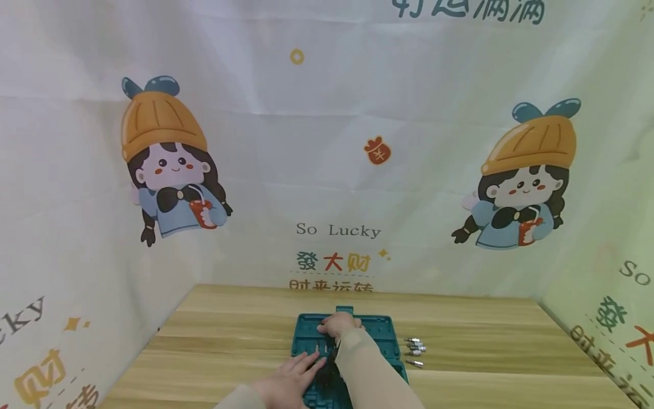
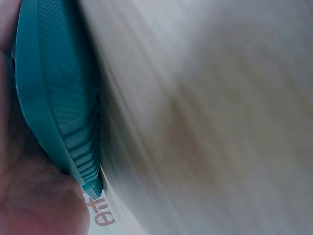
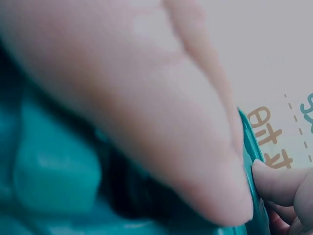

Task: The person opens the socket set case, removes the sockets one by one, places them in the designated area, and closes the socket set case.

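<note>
A teal plastic tool case (image 1: 306,325) lies unfolded on the table, with moulded slots inside. My left hand (image 1: 288,378) rests on its left side with fingers fairly straight and spread; in the left wrist view the palm (image 2: 39,200) lies against the case's side wall (image 2: 63,98). My right hand (image 1: 341,325) reaches into the far part of the case, near the rim. A large blurred part of the hand (image 3: 146,112) fills the right wrist view, so whether it pinches anything is hidden. Below the right wrist sits a dark, blurred shape (image 1: 329,372).
Several small metal socket bits (image 1: 416,345) lie on the wood-grain table (image 1: 485,341), right of the case. One more bit (image 1: 415,363) lies slightly nearer. A printed cloth backdrop (image 1: 306,170) rises behind the table and along both sides.
</note>
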Motion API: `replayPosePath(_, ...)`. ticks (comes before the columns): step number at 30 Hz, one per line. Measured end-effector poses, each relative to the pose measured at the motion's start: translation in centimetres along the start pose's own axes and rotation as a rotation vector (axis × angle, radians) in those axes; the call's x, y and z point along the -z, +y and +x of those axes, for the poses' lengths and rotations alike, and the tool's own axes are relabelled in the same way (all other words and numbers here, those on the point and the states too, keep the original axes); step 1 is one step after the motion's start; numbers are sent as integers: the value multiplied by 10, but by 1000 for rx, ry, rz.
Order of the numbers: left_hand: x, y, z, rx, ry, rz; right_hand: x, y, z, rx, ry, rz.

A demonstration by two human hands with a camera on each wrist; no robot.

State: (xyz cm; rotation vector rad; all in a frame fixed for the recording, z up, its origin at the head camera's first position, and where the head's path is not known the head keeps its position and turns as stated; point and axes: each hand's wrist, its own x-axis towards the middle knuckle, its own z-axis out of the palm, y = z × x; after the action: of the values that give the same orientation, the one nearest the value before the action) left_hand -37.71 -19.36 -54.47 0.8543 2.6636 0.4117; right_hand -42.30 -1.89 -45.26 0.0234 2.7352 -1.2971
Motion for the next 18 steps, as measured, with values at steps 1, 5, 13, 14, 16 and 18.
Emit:
replayPosePath(1,0,1,-1,-2,-2,-9,-1,0,0,-9,6,2)
replayPosePath(5,0,2,-2,-5,-9,-32,-4,1,0,-50,30,43)
replayPosePath(13,-1,5,-3,21,-18,-30,-5,1,1,-86,39,62)
replayPosePath(14,1,7,-5,23,-15,-33,-5,0,1,-89,39,59)
replayPosePath(16,12,26,-16,40,-14,-37,-5,0,0,-87,40,56)
replayPosePath(18,22,42,-27,45,-7,-35,-5,0,-1,-94,44,75)
